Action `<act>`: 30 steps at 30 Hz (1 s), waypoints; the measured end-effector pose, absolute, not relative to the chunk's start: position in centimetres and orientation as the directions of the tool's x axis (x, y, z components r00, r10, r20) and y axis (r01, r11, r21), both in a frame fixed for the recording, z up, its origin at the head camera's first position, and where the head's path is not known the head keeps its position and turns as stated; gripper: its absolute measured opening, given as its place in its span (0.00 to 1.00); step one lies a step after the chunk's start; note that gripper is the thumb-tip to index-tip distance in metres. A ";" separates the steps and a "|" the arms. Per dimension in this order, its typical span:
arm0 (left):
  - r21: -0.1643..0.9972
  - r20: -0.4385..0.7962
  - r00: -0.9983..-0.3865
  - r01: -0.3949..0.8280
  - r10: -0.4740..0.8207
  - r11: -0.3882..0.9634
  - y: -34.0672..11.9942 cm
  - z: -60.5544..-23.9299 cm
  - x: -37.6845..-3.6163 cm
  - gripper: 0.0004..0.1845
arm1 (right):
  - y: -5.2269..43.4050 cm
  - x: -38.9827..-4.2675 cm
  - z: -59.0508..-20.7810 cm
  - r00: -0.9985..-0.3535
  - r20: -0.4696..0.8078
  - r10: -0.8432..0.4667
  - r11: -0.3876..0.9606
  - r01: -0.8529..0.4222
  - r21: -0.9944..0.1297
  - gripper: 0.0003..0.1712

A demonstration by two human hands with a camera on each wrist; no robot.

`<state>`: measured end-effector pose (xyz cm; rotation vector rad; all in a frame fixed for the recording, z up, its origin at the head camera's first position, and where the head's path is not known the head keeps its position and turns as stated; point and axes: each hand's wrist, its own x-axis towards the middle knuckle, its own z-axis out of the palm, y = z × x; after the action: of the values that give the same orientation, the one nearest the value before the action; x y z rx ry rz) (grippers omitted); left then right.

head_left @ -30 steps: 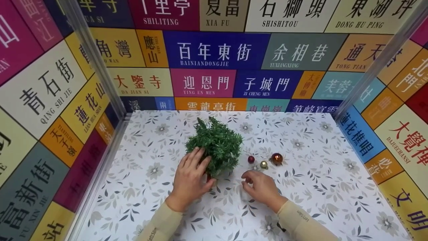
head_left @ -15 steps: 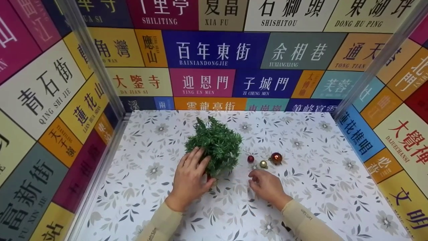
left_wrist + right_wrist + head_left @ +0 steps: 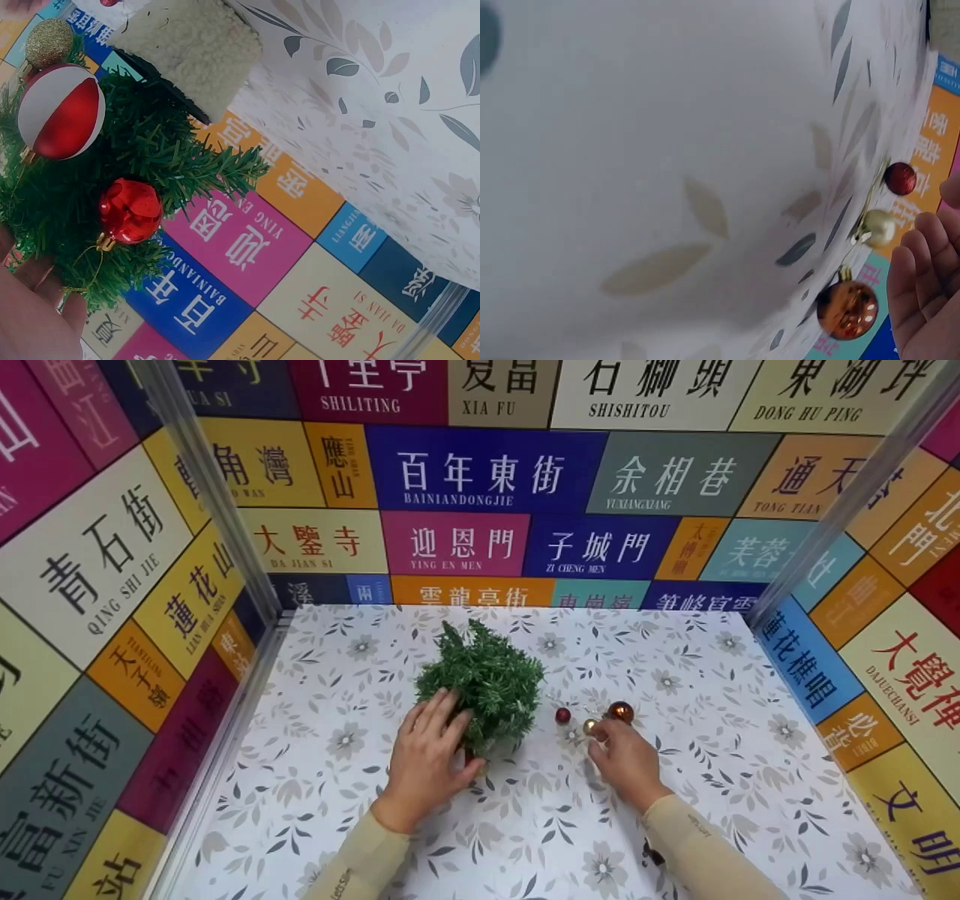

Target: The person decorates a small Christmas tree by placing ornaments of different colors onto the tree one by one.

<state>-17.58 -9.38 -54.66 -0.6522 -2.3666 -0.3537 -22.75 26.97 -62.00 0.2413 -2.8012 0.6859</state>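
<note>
A small green artificial Christmas tree point(image 3: 487, 682) stands left of the table's middle. In the head view my left hand point(image 3: 431, 757) holds its near left side, fingertips among the branches. The left wrist view shows a red-and-white bauble point(image 3: 61, 112), a shiny red bauble point(image 3: 131, 211) and a gold glitter bauble point(image 3: 49, 41) on the tree, plus its fuzzy beige base point(image 3: 195, 52). My right hand point(image 3: 628, 761) reaches over a small gold bauble point(image 3: 590, 727); in the right wrist view its loosely bent fingers point(image 3: 922, 270) are beside that bauble, not around it.
Close to the right hand, a small dark red bauble point(image 3: 562, 715) and a larger copper-orange bauble point(image 3: 621, 712) lie on the white floral tabletop point(image 3: 360, 810). Panels with colourful lettered signs point(image 3: 487, 472) border the table at the back and both sides.
My right hand has moved right and forward, from the table in front of the loose baubles to the gold one. The left hand and the tree have kept their place.
</note>
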 end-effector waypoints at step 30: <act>0.082 0.651 -0.664 0.544 0.368 0.835 -9.6 -54.6 -17.7 0.41 | 27.1 -26.0 -64.0 -0.971 0.222 -0.094 0.928 -0.166 -0.334 0.17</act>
<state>-17.67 -9.64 -54.64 -0.6634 -2.3668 -0.3570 -26.04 27.07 -64.04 0.1967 -2.8844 0.5255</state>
